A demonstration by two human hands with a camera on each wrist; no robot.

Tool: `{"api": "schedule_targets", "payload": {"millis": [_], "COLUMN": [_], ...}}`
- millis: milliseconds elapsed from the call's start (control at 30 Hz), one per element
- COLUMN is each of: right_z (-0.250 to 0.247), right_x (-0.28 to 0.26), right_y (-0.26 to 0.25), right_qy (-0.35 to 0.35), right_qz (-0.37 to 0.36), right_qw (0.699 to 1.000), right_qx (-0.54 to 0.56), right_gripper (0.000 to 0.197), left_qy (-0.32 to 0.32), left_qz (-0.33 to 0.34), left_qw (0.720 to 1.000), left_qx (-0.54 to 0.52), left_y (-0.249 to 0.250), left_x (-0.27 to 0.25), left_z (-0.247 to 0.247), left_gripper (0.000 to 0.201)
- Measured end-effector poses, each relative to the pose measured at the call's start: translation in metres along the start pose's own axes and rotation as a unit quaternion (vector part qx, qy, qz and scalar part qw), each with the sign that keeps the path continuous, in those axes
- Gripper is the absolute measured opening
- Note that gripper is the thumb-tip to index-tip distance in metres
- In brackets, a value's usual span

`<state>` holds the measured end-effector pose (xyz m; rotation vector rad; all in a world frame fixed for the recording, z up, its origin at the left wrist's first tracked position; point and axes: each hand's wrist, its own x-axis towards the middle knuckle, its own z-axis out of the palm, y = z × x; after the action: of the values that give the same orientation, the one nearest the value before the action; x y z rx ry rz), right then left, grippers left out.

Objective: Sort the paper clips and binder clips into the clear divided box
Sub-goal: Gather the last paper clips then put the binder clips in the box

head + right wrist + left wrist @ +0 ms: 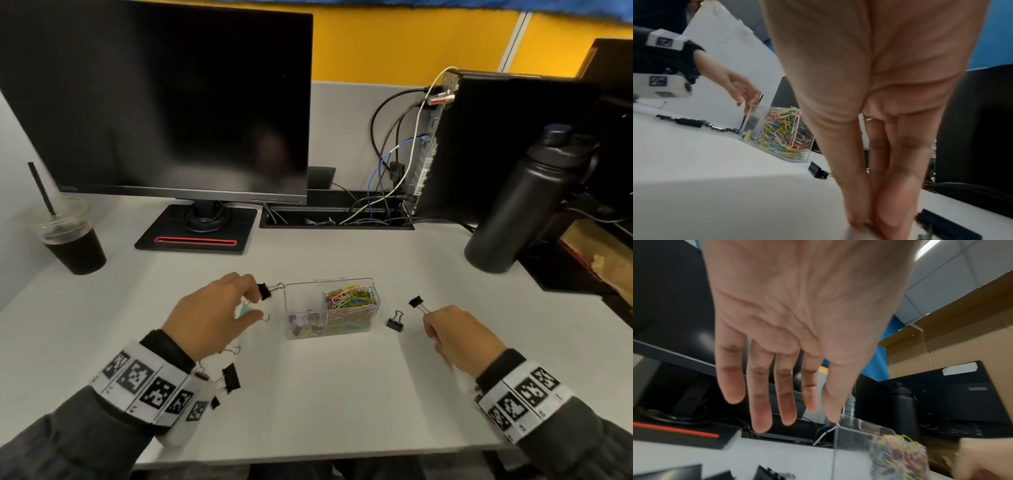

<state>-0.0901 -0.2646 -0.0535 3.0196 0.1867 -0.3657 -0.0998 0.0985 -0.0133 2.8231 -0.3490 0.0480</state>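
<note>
The left hand [209, 313] hovers just left of the clear divided box [371, 310], fingertips pinching a black binder clip [264, 291] whose wire handles point toward the box's left wall. The right hand [457, 337] sits to the right of the box, fingers curled and pinching the wire handle of a second black binder clip [416, 302], lifted off the counter [308, 387]. The box stands mid-counter: its right compartment is heaped with coloured paper clips [352, 299], its left compartment holds a few binder clips at the bottom. One loose binder clip [395, 323] lies between the box and the right hand; several more [231, 377] lie near the left wrist.

Risks, as I judge them: the left clip is close to the box rim, so a low carry could knock the light box or bounce the clip off the wall. The right hand must cross the heaped paper clips to reach the left compartment; releasing early would mix the kinds. Both hands arriving together could collide, and the left sleeve may sweep the clips beneath it.
</note>
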Motion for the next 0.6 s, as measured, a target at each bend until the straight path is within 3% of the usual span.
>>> {"api": "schedule_targets", "payload": {"millis": [267,433,600], "right_z": [0.002,0.001,-0.004], "right_x": [-0.001,-0.001,0.002], "right_y": [-0.009,0.0,0.017], "right_qy": [-0.002,-0.035,0.005], "right_qz": [-0.011,-0.034,-0.066], "right_qw": [0.996,0.999,0.995], "right_qx": [-0.09,-0.01,0.071], "right_gripper": [0.02,0.024,0.018], "left_qy": [-0.124,-0.156,-0.154], "left_qz": [-0.044,-0.056,-0.069], "left_qw": [0.99,0.985,0.983], "left_qx": [-0.042,-0.058,-0.065], "left_y": [-0.038,-0.048,-0.053], "left_x": [0.005,0.005,0.006], "left_z": [-0.021,-0.025,-0.032], "left_gripper": [0.015,0.016,0.013]}}
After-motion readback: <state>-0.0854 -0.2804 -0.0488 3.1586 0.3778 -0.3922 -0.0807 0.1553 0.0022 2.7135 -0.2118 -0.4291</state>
